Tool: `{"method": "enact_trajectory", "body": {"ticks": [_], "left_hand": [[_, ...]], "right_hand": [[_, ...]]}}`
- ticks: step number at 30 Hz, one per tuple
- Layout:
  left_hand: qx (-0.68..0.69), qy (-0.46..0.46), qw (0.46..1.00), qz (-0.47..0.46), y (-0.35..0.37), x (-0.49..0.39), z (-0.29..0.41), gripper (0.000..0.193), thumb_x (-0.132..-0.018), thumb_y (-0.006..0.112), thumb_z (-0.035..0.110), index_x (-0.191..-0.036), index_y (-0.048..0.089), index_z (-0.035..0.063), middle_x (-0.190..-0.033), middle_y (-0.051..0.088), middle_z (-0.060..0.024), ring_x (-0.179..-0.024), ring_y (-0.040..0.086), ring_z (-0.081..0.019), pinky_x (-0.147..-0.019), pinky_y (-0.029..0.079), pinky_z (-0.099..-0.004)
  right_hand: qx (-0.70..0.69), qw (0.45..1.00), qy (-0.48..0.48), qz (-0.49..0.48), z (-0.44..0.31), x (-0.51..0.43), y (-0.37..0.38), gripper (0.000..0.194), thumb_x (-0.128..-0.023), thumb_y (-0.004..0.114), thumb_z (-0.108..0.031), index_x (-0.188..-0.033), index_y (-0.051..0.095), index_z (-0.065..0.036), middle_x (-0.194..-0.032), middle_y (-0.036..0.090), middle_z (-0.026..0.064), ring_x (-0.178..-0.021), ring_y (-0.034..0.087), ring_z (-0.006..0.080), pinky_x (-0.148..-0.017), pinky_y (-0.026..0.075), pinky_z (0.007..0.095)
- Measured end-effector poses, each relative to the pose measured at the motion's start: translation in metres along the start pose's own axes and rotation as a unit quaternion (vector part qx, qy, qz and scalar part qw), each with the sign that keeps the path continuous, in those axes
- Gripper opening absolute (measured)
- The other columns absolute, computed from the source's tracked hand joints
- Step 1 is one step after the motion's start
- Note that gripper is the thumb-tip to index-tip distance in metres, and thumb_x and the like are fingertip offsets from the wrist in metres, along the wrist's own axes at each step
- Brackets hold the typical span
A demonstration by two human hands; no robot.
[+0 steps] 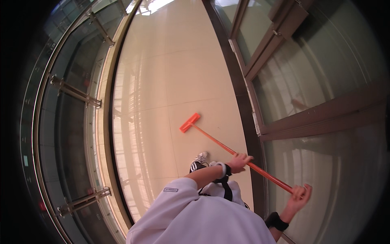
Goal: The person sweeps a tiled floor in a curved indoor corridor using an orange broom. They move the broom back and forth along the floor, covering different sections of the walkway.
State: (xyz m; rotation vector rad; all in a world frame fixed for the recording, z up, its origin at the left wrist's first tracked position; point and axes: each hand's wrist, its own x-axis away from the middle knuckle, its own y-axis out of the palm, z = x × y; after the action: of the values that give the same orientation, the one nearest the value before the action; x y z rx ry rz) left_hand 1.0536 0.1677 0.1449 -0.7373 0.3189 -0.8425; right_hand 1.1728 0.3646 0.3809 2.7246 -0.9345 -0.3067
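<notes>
My left hand (239,163) is closed around the middle of an orange-red broom handle (268,176). Higher up, near the handle's top end, my right hand (301,195) grips the same pole. The handle slants down and away to the left. At its far end the orange broom head (190,123) rests on the glossy beige tile floor (198,82), ahead of my shoe (201,156). Bristles under the head cannot be made out from above.
Along the left runs a glass railing (65,122) with metal brackets (76,91) above a pale stone curb (105,128). To the right stand brown-framed glass doors (304,100), close to my right hand. A dark floor border (240,100) edges the tiles there.
</notes>
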Motion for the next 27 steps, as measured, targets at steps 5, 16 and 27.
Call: {"method": "enact_trajectory", "body": {"ticks": [5,16,27], "left_hand": [[0.073,0.139,0.985,-0.073,0.005,-0.043,0.069,0.062,-0.067,0.071,0.018,-0.119,0.038,0.0136,-0.105,0.047,-0.0093,-0.103,0.047,-0.0290,-0.088,0.034,-0.0433],[0.011,0.054,0.997,-0.052,-0.017,-0.023,-0.034,0.023,-0.079,0.058,0.028,-0.092,0.051,0.0106,-0.092,0.055,-0.0078,-0.095,0.053,-0.0270,-0.081,0.039,-0.0429],[-0.088,-0.080,0.991,0.060,-0.038,-0.029,-0.144,0.010,-0.072,0.049,0.004,-0.075,0.053,0.0115,-0.081,0.051,-0.0101,-0.085,0.049,-0.0300,-0.082,0.035,-0.0408]], "right_hand": [[0.071,0.985,-0.065,0.143,-0.082,0.024,-0.004,0.019,-0.092,0.038,-0.018,-0.085,0.046,-0.002,-0.046,0.017,-0.0039,-0.039,0.016,0.0062,-0.044,0.021,0.0220],[0.037,0.996,-0.033,0.076,0.001,0.014,0.030,0.026,-0.093,0.037,-0.022,-0.073,0.040,-0.006,-0.044,0.019,-0.0034,-0.038,0.017,0.0070,-0.043,0.023,0.0241],[0.006,0.996,0.068,0.057,0.087,0.038,0.094,0.026,-0.091,0.040,-0.014,-0.067,0.044,-0.005,-0.042,0.024,-0.0034,-0.038,0.024,0.0073,-0.054,0.034,0.0266]]}}
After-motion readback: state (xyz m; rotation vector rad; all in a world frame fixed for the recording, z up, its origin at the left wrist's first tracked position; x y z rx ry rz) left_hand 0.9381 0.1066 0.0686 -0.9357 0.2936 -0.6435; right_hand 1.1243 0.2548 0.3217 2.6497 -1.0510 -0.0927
